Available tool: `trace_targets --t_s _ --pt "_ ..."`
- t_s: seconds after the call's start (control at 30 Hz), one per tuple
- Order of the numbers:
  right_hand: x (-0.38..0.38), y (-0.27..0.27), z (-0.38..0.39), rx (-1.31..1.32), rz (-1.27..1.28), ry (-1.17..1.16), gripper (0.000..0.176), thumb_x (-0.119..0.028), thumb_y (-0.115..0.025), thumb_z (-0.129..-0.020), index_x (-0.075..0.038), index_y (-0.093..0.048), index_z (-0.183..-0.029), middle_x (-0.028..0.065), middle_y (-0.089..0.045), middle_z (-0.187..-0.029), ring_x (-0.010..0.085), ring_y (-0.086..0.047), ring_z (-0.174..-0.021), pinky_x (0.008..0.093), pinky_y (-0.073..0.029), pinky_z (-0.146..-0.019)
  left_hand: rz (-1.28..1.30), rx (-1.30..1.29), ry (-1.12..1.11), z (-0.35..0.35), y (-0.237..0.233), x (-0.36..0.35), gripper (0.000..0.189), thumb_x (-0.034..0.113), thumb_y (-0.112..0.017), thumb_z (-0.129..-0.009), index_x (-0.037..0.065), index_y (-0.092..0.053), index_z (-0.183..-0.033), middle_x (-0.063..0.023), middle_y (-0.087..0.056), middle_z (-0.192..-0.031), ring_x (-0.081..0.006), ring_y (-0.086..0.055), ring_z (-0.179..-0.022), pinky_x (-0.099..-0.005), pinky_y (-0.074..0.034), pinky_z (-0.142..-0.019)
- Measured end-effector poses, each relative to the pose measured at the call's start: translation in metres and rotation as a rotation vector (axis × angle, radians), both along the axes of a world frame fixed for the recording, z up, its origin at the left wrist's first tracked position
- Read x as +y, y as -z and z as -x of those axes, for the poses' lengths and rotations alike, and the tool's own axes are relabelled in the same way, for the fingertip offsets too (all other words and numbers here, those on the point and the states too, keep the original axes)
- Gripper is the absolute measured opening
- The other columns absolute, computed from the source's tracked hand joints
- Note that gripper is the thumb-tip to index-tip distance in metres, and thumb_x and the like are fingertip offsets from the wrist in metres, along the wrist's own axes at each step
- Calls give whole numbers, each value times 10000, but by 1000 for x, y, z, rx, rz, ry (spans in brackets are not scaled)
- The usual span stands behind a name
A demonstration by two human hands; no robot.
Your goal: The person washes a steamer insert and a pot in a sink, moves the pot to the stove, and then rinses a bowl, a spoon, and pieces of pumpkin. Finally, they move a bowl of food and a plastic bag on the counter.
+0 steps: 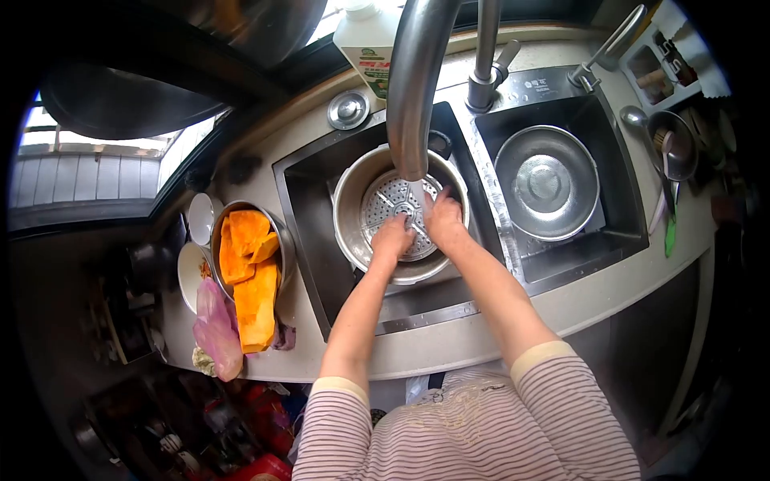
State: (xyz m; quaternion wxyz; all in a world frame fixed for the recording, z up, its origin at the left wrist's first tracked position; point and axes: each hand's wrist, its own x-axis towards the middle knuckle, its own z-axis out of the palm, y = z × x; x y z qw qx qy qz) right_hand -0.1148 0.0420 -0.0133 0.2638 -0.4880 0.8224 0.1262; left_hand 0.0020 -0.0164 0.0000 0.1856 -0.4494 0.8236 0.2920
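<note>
A round perforated steamer rack [380,205] lies inside a deep steel pot [348,210], which stands in the left sink basin. My left hand [393,238] is in the pot, fingers curled onto the rack near its centre. On the rack's right side, my right hand [446,218] grips it, with some fingertips hidden. Right above my hands is the spout of the faucet [411,152], and what looks like water runs from it onto the rack.
In the right basin sits a steel colander [545,183]. To the left, a steel bowl [285,244] holds orange pumpkin pieces [255,298], beside a pink plastic bag [215,327] and white bowls [189,276]. A round lid [348,110] and a white bottle [367,44] stand behind the sink.
</note>
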Motion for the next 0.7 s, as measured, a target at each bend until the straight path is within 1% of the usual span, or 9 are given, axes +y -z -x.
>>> trace_targets --t_s 0.1,0.2,0.23,0.33,0.43,0.47,0.53,0.63,0.7 --pt "3 -4 0 -142 163 170 636 -239 -566 -810 -89 -281 -1357 380 -164 -1367 465 -503 -1045 490 -441 -858 70 -41 -40 8 3 4 401 341 -589 -765 110 -578 -1092 -168 -554 -1127 -322 -555 -1024 -419 -452 -843" --pt "-4 -14 12 -368 300 607 738 -314 -643 -748 -42 -290 -1336 292 -330 -1344 439 -474 -1108 455 -399 -927 -52 63 -105 10 14 -9 342 363 -624 -734 99 -629 -952 -162 -624 -919 -342 -592 -925 -423 -459 -782" --pt "-7 -13 15 -452 410 733 735 -364 -627 -757 -26 -308 -1327 281 -361 -1328 422 -459 -1134 442 -380 -946 -64 194 -139 6 17 -14 351 427 -642 -734 88 -647 -826 -91 -605 -674 -279 -619 -693 -372 -474 -608" --pt "-13 0 22 -715 655 1015 755 -504 -556 -786 14 -361 -1299 263 -429 -1288 379 -418 -1198 407 -332 -990 -500 417 -523 -8 10 -28 407 482 -623 -763 75 -634 -770 -17 -539 -600 -155 -533 -527 -286 -425 -466" --pt "-21 3 20 -1120 692 1180 820 -644 -413 -813 24 -412 -1288 248 -429 -1300 355 -396 -1225 373 -293 -1014 -590 491 -600 -19 -5 -27 435 508 -613 -784 74 -608 -803 33 -502 -616 -68 -438 -465 -234 -356 -395" --pt "-18 -17 16 -1310 791 1442 681 -538 -423 -868 51 -499 -1202 186 -532 -1191 265 -503 -1084 341 -363 -931 -599 479 -618 -20 -13 -27 424 502 -617 -787 80 -602 -824 41 -498 -618 -63 -439 -462 -237 -350 -392" --pt "-22 49 17 -1132 949 1372 768 -583 -455 -821 19 -409 -1296 213 -431 -1315 325 -382 -1245 359 -290 -1017 -639 572 -782 -26 -17 -24 356 449 -565 -846 94 -602 -832 28 -524 -667 -74 -472 -532 -227 -386 -474" --pt "-18 32 7 -679 469 1150 579 -416 -565 -812 27 -520 -1181 196 -550 -1169 277 -545 -1054 355 -414 -876 -730 814 -950 -41 -14 -27 260 335 -530 -891 93 -602 -825 14 -537 -714 -82 -508 -673 -209 -406 -624" --pt "-15 17 -1 -629 406 909 490 -347 -591 -793 0 -559 -1137 208 -580 -1114 284 -569 -1032 359 -433 -859 -653 868 -893 -42 -26 -18 370 442 -498 -888 105 -570 -756 39 -483 -608 -53 -436 -524 -210 -340 -471"
